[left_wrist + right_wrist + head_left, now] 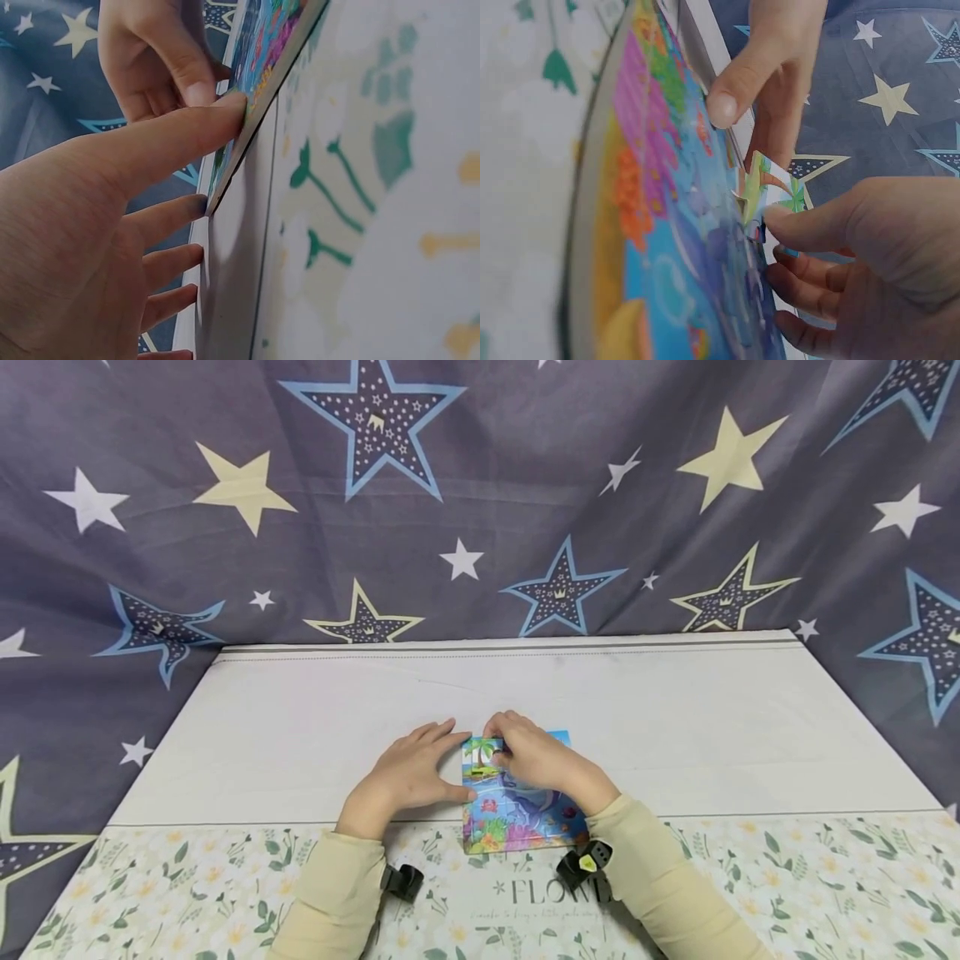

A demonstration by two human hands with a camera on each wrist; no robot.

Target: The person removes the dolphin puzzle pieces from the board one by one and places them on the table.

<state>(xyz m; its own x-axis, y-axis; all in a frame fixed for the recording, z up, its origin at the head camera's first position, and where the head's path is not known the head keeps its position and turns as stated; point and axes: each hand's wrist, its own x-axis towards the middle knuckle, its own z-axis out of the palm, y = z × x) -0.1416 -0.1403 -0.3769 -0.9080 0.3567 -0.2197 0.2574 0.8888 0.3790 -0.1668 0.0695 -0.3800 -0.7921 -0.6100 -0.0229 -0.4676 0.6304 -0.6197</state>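
A jigsaw puzzle [498, 831] with a bright undersea picture lies flat on the table in the head view. My right hand [540, 758] is over its upper part. Between thumb and fingers it pinches a puzzle piece [769, 187] with a palm tree on it, which stands tilted up from the puzzle in the right wrist view. My left hand [408, 777] is at the puzzle's left side with fingers spread. Its thumb [187, 139] rests on the puzzle's edge, and the index fingertip is by the upper left corner. The right hand hides part of the puzzle's upper right.
The table has a white far part [300, 718] and a flower-printed near part [180, 893] with lettering. A dark curtain [487, 510] with stars hangs behind and at both sides. Each wrist wears a small black camera [405, 882].
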